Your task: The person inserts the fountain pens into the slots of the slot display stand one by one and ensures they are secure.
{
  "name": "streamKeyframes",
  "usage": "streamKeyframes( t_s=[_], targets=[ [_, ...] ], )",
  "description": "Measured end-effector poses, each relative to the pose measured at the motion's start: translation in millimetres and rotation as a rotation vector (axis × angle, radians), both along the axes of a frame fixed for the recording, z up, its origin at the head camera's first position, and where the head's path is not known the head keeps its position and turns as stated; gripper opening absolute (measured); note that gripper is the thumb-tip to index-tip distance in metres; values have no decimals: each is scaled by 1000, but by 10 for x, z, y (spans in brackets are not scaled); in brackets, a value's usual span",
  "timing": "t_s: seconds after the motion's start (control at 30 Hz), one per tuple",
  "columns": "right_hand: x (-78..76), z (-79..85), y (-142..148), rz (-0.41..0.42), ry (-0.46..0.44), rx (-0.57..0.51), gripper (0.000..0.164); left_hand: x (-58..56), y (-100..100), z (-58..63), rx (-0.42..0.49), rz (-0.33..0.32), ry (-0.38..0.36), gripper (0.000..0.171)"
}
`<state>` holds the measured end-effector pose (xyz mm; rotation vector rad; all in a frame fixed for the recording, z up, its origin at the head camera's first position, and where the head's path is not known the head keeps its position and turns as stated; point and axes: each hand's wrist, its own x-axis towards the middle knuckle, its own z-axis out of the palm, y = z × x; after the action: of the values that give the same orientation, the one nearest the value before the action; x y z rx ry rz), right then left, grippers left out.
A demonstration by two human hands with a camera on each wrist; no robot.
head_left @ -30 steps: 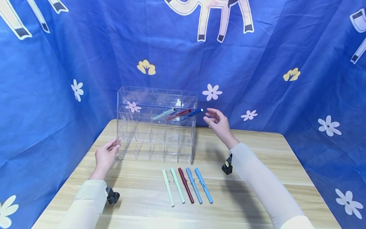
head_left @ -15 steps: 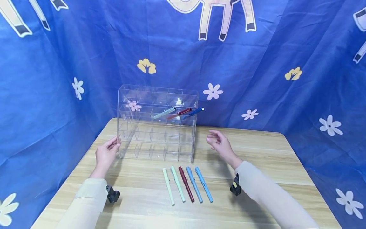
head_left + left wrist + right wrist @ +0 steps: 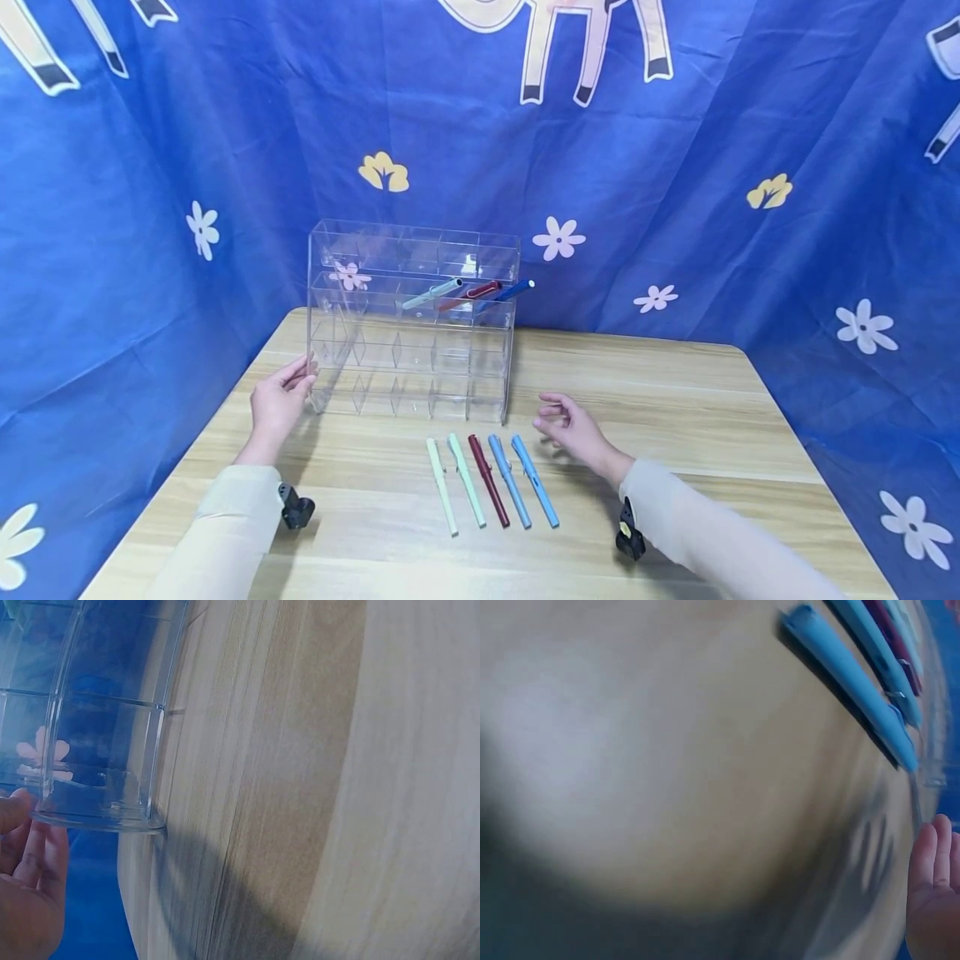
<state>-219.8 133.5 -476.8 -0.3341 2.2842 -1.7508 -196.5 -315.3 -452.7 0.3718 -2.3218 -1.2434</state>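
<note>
At the left side of a clear acrylic pen rack (image 3: pixel 412 350), my left hand (image 3: pixel 279 404) pinches the side panel between thumb and fingers. The left wrist view shows that panel's edge between the thumb and fingers of the left hand (image 3: pixel 30 877). My right hand (image 3: pixel 576 432) holds nothing, its fingers loosely bent, just above and right of a row of pens. From left to right lie two mint-green pens (image 3: pixel 442 487) (image 3: pixel 467 481), a dark red pen (image 3: pixel 489 482), a greyish-blue pen (image 3: pixel 510 482) and a brighter blue pen (image 3: pixel 536 482).
In an upper tier of the rack lean a pale blue-green pen (image 3: pixel 432 294), a dark red pen (image 3: pixel 470 296) and a dark blue pen (image 3: pixel 506 296). A wooden table (image 3: pixel 660 392) carries everything. Blue patterned cloth (image 3: pixel 465 167) surrounds its back and sides.
My right hand has come down from beside the upper-tier dark blue pen toward the row of pens on the table. The left hand stays at the rack's side.
</note>
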Motion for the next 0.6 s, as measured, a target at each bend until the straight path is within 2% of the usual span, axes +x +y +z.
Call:
streamKeyframes(
  t_s=[0.27,0.6],
  targets=[
    [168,-99,-24,42,-19,74,62,-6,0,-17,-2,1,12,36],
    [252,-116,-72,118,-13,161,67,-17,0,-31,19,-6,14,37]
  ],
)
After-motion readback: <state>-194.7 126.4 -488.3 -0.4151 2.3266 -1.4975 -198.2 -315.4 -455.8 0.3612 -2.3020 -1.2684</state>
